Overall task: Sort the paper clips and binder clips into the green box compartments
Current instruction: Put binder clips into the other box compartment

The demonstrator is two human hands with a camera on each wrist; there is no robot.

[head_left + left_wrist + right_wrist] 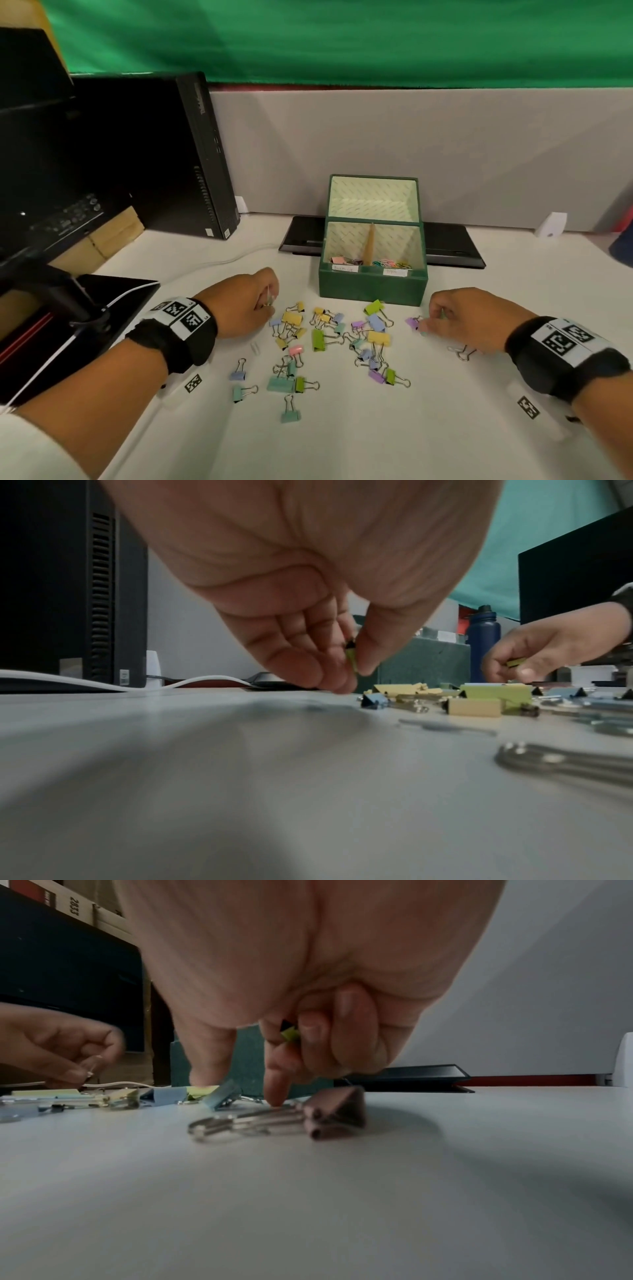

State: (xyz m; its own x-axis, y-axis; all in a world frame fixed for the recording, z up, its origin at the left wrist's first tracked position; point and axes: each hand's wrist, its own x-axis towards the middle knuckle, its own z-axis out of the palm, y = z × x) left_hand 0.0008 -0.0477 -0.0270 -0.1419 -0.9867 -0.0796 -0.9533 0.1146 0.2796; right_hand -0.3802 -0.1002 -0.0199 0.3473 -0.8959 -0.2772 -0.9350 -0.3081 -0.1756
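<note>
The green box (373,286) stands open at mid-table; its front left compartment (344,258) holds binder clips and its front right compartment (394,263) holds paper clips. Several pastel binder clips (322,337) lie scattered in front of it. My left hand (270,303) (349,669) hovers at the pile's left edge and pinches a small green binder clip (351,656) between thumb and fingers. My right hand (436,317) (284,1053) is at the pile's right edge, with a green binder clip (289,1034) tucked under its curled fingers. Its index fingertip (277,1096) touches down by a mauve binder clip (335,1110).
A black computer tower (191,154) stands at the back left, with a white cable (219,262) running from it. A black flat device (452,245) lies behind the box. A grey partition (376,137) closes the back. A black stand (85,322) sits by my left wrist.
</note>
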